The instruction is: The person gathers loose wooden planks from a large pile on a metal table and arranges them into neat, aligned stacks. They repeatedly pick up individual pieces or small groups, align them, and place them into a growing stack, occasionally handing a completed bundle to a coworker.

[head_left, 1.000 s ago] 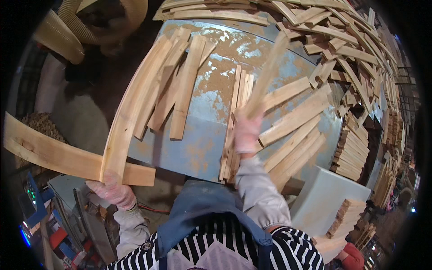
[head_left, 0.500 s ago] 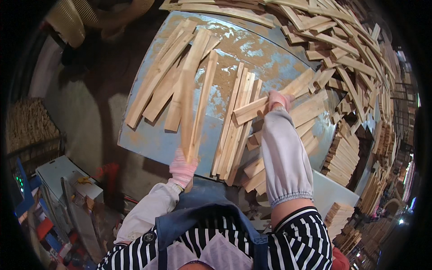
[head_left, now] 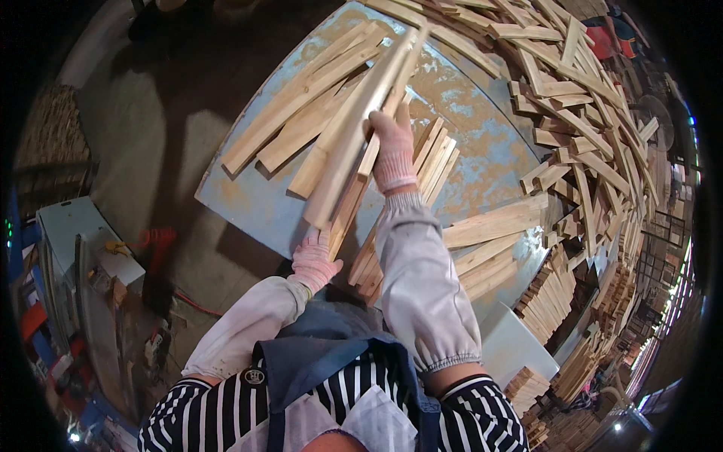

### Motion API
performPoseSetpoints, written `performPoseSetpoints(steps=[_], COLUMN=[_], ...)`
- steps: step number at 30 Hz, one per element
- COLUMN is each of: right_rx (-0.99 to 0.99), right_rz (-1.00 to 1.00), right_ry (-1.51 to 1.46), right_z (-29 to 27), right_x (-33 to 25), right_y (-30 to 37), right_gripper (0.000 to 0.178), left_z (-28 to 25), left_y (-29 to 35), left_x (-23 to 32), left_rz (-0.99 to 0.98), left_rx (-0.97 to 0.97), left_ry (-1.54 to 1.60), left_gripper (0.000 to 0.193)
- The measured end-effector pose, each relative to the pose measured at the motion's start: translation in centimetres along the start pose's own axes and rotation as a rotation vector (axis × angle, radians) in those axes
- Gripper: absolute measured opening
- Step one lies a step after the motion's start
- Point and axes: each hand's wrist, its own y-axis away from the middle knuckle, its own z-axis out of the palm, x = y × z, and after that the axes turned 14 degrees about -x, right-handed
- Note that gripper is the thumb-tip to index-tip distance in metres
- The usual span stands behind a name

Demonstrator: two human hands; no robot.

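Both gloved hands grip one long wooden slat point(head_left: 354, 128) above the blue table point(head_left: 482, 162), left hand point(head_left: 315, 260) closed at its near end, right hand point(head_left: 393, 151) clasping mid-length; a few sorted slats point(head_left: 301, 113) lie alongside, while the big heap point(head_left: 595, 98) seemingly remains unsorted.

Grey concrete floor point(head_left: 143, 143), worn blue worktable point(head_left: 482, 158) (paint flaking), bright lights far right point(head_left: 681, 264)
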Motion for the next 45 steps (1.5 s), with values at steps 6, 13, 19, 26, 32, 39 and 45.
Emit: performPoseSetpoints(steps=[6,13,19,26,32,39,45], right_rx=[-0.01,0.292,0.106,0.322,0.767,0.508,0.662], right_rz=[-0.067,0.352,0.479,0.58,0.651,0.44,0.185], right_ry=[0.066,0.212,0.484,1.098,1.315,0.291,-0.611], right_z=[-8.8,-23.1,-14.1,-15.3,-20.5,-26.7,-31.6], right_x=[-2.3,5.2,10.9,7.6,5.7,3.5,5.1], right_y=[2.7,13.7,22.2,23.9,20.6,23.4,24.9], right_gripper=[0.048,0.061,0.06,0.082,0.106,0.085,0.027], left_z=[-1.2,-4.7,-6.8,-8.7,-6.4,-6.1,-5.5], left_y=[2.0,-3.5,-7.6,-5.4,-7.8,-8.5,-10.1], left_x=[-2.8,-4.7,1.1,3.2,6.6,5.8,3.8], left_rz=[0.051,0.115,0.235,0.127,0.102,0.11,0.164], left_rx=[-0.28,-0.106,-0.263,-0.639,-0.437,-0.392,-0.445], left_ry=[0.111,0.395,0.407,-0.084,0.15,0.126,0.203], left_gripper=[0.115,0.086,0.091,0.105,0.106,0.095,0.085])
